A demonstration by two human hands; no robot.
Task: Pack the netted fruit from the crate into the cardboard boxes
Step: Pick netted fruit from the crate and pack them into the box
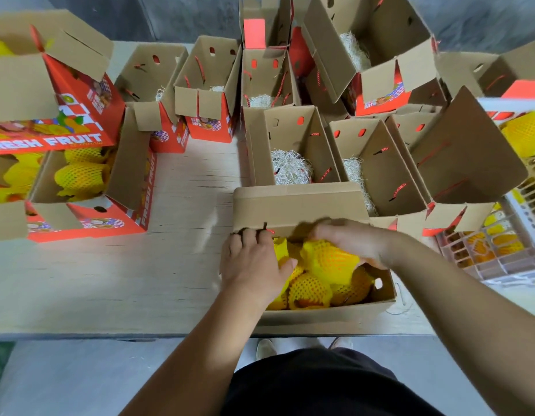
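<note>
The right hand (347, 241) is curling its fingers over a netted fruit (330, 261) in yellow foam mesh, gripping it from above at the top of the pile inside the near cardboard box (329, 313). Just to its left, the left hand (254, 259) is resting at that box's left edge, thumb lying against the fruit and fingertips hooking under the raised far flap (296, 205); whether it is truly gripping the flap is hard to tell. That flap is standing up directly beyond both hands, screening off part of the box opening. At least four netted fruits are showing under and around the hands.

Beyond the flap, two open boxes (293, 145) are sitting side by side, each lined with pale shredded paper (290, 168). Further out, roughly six more open boxes are crowding the far side of the table (110, 280), some tipped against one another; the exact count is unclear.

Well out to the left of the hands, a red printed box (89, 217) is already holding several netted fruits, with another red box leaning above it.

To the right of the right forearm, the white plastic crate (500, 250) is holding more yellow-netted fruit.
</note>
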